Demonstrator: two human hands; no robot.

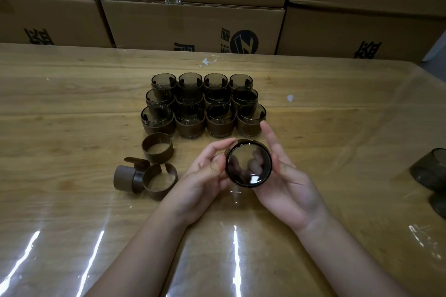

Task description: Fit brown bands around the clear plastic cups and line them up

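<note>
Pinching the cup [248, 163] at its left edge with the left hand [205, 176], cradling it from behind with the right hand [287, 176], forefinger straight, the rest curled. Held just above the bench [72, 103], round end to the camera, brown band [251, 141] apparently on. Press evenly all round, without tilting; then set down in front of the banded cups [204, 106], right of the loose bands [157, 149].

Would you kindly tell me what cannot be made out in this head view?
Held cup, head view: seen end-on, so its side wall is hidden.
Back-row cups: front cups hide their bands.
Dark cups at right: cut off by the frame edge.
Box print: the table edge cuts it.
</note>
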